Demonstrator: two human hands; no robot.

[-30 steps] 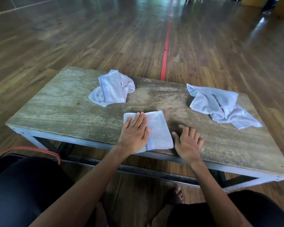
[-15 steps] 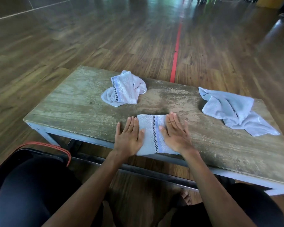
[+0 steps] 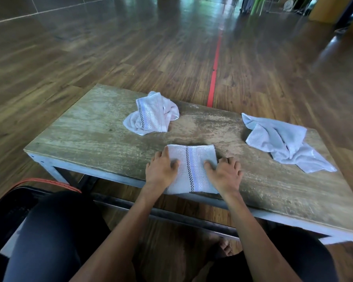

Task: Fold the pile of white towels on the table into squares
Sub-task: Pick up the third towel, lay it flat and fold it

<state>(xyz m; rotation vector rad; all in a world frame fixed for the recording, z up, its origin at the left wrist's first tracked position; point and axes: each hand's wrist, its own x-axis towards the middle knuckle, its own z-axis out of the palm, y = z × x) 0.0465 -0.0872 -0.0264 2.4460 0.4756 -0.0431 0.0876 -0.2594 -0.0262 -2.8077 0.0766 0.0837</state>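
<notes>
The left hand (image 3: 161,173) holds the left side of the folded towel (image 3: 192,159), its thumb lying on top of the cloth and its fingers curled down along the edge. The right hand (image 3: 225,175) holds the right side in the same way, thumb on the cloth and bent fingers at the edge beside it. Whether the fingertips reach under the cloth cannot be told. The folded towel lies flat and roughly square at the near edge of the wooden table (image 3: 86,137), between the two hands, with a checked black band and a pale blue stripe running down its middle from far side to near side. Its near edge reaches the table's rim. Farther back and to the left, a crumpled towel (image 3: 151,119) sits in a loose heap, showing the same checked band. A second crumpled towel (image 3: 281,141) lies well apart on the right side of the table, spread out and creased, one corner pointing toward the right end. A red line (image 3: 214,72) runs along the wood floor beyond the table. A bare foot (image 3: 224,248) shows beneath the table's near rail.
</notes>
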